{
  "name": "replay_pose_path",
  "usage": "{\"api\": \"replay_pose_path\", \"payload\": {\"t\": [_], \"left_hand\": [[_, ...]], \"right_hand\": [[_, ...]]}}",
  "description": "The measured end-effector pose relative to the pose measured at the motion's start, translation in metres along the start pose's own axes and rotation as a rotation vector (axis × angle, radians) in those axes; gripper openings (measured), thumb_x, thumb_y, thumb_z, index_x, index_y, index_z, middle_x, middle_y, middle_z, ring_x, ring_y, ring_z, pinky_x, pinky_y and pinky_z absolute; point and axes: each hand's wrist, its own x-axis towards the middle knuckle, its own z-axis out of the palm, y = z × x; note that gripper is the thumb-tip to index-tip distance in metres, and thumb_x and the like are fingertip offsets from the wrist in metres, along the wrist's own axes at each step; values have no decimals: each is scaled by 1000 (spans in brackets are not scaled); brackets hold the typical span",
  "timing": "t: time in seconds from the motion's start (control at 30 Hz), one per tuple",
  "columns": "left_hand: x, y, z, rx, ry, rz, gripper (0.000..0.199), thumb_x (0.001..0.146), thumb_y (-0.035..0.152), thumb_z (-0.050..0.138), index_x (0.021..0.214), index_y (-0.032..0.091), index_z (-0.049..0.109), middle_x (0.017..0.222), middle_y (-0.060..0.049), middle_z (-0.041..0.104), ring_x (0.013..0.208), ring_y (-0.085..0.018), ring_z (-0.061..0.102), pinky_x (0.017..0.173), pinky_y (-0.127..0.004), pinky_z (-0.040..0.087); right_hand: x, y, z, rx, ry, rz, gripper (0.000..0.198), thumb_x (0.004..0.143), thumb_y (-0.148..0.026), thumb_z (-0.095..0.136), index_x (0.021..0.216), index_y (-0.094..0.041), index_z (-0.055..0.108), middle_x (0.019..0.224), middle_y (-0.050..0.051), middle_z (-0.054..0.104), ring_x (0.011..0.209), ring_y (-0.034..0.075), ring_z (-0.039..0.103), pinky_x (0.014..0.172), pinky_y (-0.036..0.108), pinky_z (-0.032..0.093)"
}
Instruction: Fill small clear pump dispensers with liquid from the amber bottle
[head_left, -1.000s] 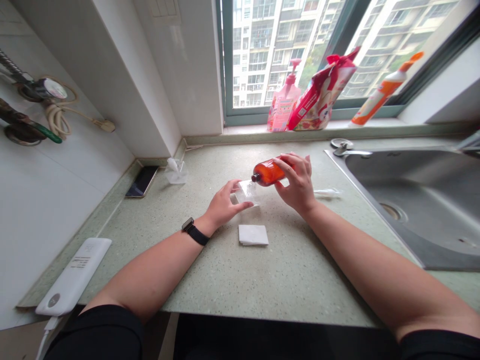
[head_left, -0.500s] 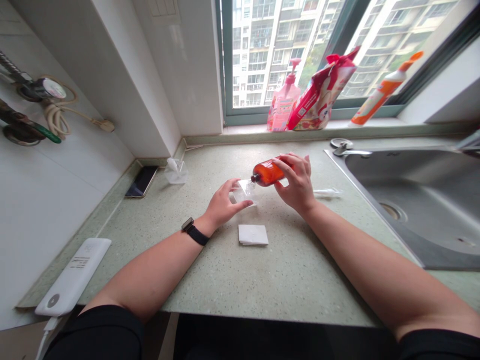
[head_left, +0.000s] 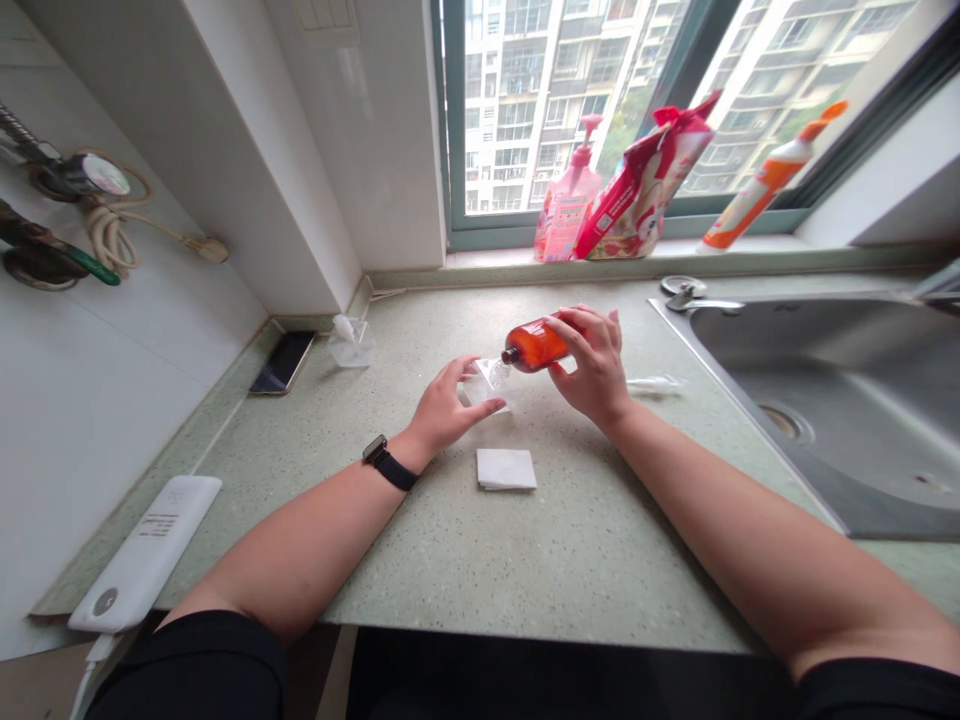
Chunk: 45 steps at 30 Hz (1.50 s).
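Observation:
My left hand (head_left: 450,405) curls around a small clear plastic container (head_left: 489,390), which stands on the speckled green counter (head_left: 600,540). In my right hand (head_left: 595,365) lies an amber-red bottle (head_left: 534,345), tipped almost level with its dark neck pointing left over the container's rim. Something clear and shiny shows right below the bottle mouth; I cannot make out whether liquid is flowing. A folded white tissue (head_left: 506,469) rests on the counter in front of the container.
Back left are a phone (head_left: 283,362) and another clear container (head_left: 351,343) with a white piece in it. A white power bank (head_left: 146,555) lies at the left edge. Beyond my right hand are a clear wrapped item (head_left: 656,385) and a steel sink (head_left: 840,400). A pink pump bottle (head_left: 568,205) stands on the sill.

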Motion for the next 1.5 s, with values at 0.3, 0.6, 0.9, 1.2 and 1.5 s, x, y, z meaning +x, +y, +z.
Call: {"api": "replay_pose_path", "payload": {"t": [0.3,0.6,0.9,1.2,1.5], "left_hand": [[0,-3,1,9,22,5,75,84,59,92,142,24,60,140,-15,71,122,-32,73,111,-55,58],[0,-3,1,18,34,7,74,84,58,92,142,23,60,138,-15,72,119,-31,73,110,-54,58],[0,-3,1,28,35,9,74,85,60,91,142,24,60,138,-15,71,119,-31,73,110,-54,59],[0,-3,1,25,37,5,74,84,59,91,142,24,61,139,-15,71,120,-31,73,111,-55,58],[0,-2,1,20,34,0,74,84,58,92,141,24,61,140,-15,71,120,-31,73,111,-55,58]], "right_hand": [[-1,0,1,41,19,-6,95,84,-9,73,164,-50,41,150,4,62,147,38,55,133,73,28],[-1,0,0,28,31,-15,92,85,-9,74,162,-49,43,147,5,62,147,38,57,133,74,29],[0,1,0,18,15,-8,91,84,-10,73,162,-48,43,146,6,63,147,39,56,132,76,30],[-1,2,1,24,-2,4,90,84,-11,73,162,-46,45,148,7,62,149,40,54,132,75,28],[-1,3,1,26,10,-16,88,86,-11,72,162,-45,45,148,6,62,147,39,55,133,74,28]]}}
